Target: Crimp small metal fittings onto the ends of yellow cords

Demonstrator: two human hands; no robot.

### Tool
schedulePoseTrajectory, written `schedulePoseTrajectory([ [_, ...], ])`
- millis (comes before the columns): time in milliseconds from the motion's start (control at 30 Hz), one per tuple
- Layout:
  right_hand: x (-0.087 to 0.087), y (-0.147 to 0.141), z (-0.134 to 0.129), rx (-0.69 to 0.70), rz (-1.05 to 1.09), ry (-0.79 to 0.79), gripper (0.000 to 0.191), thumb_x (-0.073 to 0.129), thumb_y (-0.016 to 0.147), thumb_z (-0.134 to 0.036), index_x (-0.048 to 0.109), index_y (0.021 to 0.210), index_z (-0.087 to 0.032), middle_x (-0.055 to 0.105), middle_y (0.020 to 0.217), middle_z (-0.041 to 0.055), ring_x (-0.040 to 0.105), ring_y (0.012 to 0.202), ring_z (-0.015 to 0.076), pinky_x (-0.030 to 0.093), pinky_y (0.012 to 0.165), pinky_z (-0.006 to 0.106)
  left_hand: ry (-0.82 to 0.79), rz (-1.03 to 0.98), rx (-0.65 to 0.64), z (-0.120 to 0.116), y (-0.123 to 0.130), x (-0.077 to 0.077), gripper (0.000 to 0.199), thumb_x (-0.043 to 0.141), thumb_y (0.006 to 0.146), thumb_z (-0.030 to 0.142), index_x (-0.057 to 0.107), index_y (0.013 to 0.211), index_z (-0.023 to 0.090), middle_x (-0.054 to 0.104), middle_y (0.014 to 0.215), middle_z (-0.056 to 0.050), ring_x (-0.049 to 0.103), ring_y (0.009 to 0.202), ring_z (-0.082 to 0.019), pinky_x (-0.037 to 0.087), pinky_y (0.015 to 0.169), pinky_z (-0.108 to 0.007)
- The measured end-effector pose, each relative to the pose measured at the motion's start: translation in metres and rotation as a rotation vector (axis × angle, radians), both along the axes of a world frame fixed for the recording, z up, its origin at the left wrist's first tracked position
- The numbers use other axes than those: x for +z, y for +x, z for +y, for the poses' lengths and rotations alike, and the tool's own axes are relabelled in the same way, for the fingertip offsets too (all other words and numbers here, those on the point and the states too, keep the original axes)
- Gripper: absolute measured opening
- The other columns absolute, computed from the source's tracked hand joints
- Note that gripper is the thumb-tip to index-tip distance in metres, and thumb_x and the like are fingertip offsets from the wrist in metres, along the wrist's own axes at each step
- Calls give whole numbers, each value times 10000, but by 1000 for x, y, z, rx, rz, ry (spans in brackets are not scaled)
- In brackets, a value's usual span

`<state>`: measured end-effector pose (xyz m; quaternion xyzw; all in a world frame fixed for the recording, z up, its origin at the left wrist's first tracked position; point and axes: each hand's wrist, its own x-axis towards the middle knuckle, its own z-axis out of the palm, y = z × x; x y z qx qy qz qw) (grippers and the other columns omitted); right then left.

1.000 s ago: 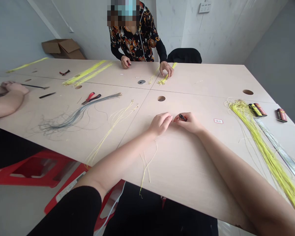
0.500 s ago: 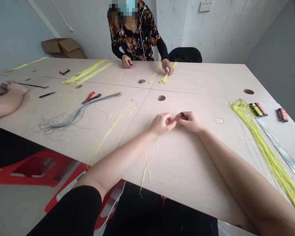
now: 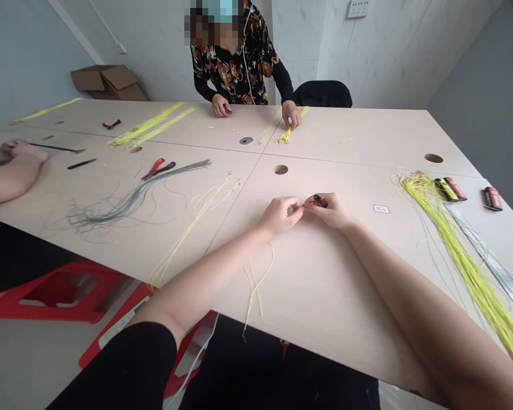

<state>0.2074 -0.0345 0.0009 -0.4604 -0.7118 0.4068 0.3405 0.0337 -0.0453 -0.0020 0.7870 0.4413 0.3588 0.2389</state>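
Near the middle of the table (image 3: 325, 273), my left hand (image 3: 283, 213) is closed in a pinch, its fingertips meeting those of my right hand. What it pinches is too small to make out. My right hand (image 3: 328, 210) is closed around a dark pen-like tool (image 3: 320, 200), whose black end sticks up between the fingers. Thin yellow cords (image 3: 253, 290) come out below my left wrist and hang toward the table's front edge. A small red-edged label (image 3: 381, 209) lies to the right of my right hand.
Yellow cords (image 3: 461, 250), a metal ruler (image 3: 491, 265) and battery-like cylinders (image 3: 493, 198) lie right. Grey cords (image 3: 132, 202), yellow cords (image 3: 192, 228) and red-handled pliers (image 3: 157, 169) lie left. A person (image 3: 239, 62) works opposite; another's hands (image 3: 23, 151) are far left.
My left fingers have drawn slightly closer together at the pinch. The person opposite has shifted the head a little. My right hand is nearly unchanged.
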Motion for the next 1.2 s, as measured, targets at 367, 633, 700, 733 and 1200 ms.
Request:
schedulePoseTrajectory([
  [367,1,-1,-1,1,-10,1,241,518,690,-351,629,705,-138,460,585,-11,364,579,103,293,557,259,-52,-15,20,-1,0,1,199,521,772,258,516,596,164,506,533,39,439,533,-82,327,543,-223],
  [633,1,-1,0,3,2,24,192,506,678,-309,611,683,-148,460,572,-20,354,562,97,281,546,255,-61,-17,19,-1,0,1,204,518,766,272,530,593,164,502,526,37,431,525,-83,316,532,-227],
  [700,1,-1,0,3,2,27,183,504,674,-302,607,673,-150,461,568,-20,358,562,98,282,546,255,-59,-15,22,-1,0,1,207,519,765,274,535,591,164,505,525,35,436,529,-85,317,533,-229],
  [733,1,-1,0,3,1,28,180,502,671,-297,607,672,-151,464,568,-20,361,561,98,284,546,255,-57,-15,22,-2,0,2,208,518,764,272,535,588,163,506,526,33,439,532,-86,319,534,-229],
  [1200,-3,0,1,5,-13,34,180,496,688,-286,617,684,-153,488,587,-14,377,568,100,290,548,252,-60,-18,15,-1,0,3,206,501,757,265,530,582,160,508,531,32,423,524,-83,325,548,-232],
])
